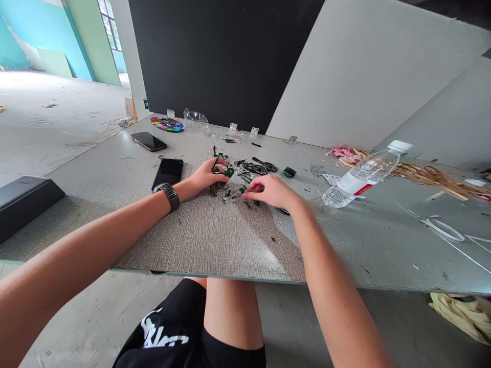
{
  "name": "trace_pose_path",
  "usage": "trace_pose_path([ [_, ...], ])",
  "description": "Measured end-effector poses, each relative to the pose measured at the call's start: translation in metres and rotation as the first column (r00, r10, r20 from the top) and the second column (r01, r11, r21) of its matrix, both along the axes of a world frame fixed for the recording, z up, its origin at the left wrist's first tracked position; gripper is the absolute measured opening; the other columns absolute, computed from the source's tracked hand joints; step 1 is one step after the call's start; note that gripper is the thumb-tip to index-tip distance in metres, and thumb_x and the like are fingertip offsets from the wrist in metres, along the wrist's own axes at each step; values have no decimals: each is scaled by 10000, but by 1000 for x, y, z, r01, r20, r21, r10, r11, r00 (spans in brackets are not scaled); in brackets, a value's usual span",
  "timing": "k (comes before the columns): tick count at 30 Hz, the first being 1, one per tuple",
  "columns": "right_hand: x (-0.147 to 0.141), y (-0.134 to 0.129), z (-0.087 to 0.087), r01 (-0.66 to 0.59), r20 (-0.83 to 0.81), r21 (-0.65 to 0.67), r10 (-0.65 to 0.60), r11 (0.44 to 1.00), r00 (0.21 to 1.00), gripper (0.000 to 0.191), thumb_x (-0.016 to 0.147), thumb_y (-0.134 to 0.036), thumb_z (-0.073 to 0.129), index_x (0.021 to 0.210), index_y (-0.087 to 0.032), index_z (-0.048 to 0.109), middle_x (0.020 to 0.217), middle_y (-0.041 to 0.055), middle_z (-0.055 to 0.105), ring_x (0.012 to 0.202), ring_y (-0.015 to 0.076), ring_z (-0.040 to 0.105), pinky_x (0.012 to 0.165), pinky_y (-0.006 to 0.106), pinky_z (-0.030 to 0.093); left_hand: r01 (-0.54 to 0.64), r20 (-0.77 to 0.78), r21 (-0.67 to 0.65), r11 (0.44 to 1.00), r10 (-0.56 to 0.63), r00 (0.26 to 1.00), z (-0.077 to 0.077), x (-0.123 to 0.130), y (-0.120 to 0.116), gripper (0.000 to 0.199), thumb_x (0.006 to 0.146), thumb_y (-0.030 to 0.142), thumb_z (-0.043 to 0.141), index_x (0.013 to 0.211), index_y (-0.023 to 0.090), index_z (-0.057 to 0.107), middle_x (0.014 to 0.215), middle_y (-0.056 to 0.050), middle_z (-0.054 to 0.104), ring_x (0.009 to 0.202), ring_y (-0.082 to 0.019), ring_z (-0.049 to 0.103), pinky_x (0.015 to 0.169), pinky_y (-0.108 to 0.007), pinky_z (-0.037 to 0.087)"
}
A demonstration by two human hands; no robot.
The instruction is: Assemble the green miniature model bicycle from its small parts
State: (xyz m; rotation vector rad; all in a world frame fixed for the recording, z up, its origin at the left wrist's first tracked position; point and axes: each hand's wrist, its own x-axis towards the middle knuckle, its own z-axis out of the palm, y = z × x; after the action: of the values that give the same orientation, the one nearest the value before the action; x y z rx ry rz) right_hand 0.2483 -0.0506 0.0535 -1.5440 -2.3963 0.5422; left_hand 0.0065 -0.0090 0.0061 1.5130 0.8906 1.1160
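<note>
My left hand (205,177), with a dark watch on its wrist, is closed around a small green model bicycle frame (229,173) held just above the table. Close beside it, my right hand (271,190) is low over the loose pieces with thumb and fingertips pinched together. Whatever is between those fingertips is too small to make out. Several tiny dark green and black parts (229,195) lie between and below the hands. Small black spoked wheels (270,167) lie just beyond the right hand, and a dark green block-like piece (289,172) sits to their right.
Two phones (149,141) lie on the left of the table (215,245), with a black box (28,204) nearer the left edge. A paint palette (168,124) and clear plastic packaging (195,120) are at the back. On the right, a water bottle (364,176) stands tilted-looking near wood strips (429,179).
</note>
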Motion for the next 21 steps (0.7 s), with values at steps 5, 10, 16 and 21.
trace_pose_path([
  [5, -8, -4, 2, -14, 72, -108, 22, 994, 997, 258, 775, -443, 807, 741, -204, 719, 669, -9, 641, 616, 139, 491, 573, 300, 315, -12, -11, 24, 1000, 13, 1000, 0, 0, 0, 451, 674, 157, 815, 1075, 138, 609, 975, -44, 637, 803, -126, 586, 708, -279, 479],
  [10, -3, -3, 1, -53, -16, -51, 52, 997, 999, 300, 893, -484, 677, 783, -206, 687, 747, 11, 667, 674, 158, 524, 625, 309, 355, -10, -10, -4, 1000, 10, 1000, 1, 0, -2, 440, 690, 146, 813, 1078, 147, 606, 997, -54, 643, 750, -111, 584, 679, -281, 476],
  [16, -10, 4, -10, -34, -421, 54, 54, 998, 906, 309, 977, -518, 563, 906, -217, 556, 839, 47, 712, 796, 181, 622, 753, 325, 452, 9, -2, -34, 999, -9, 1000, 0, 0, -2, 416, 720, 141, 806, 1078, 165, 596, 963, -50, 646, 664, -100, 584, 617, -291, 471],
  [21, -18, 4, -14, 38, -573, -82, -78, 996, 816, 473, 867, -669, 659, 941, -209, 579, 916, 69, 696, 679, 134, 541, 532, 261, 359, 14, -1, -15, 1000, -14, 1000, 0, 0, -2, 395, 718, 137, 801, 1054, 161, 596, 944, -39, 643, 688, -98, 581, 632, -278, 475],
])
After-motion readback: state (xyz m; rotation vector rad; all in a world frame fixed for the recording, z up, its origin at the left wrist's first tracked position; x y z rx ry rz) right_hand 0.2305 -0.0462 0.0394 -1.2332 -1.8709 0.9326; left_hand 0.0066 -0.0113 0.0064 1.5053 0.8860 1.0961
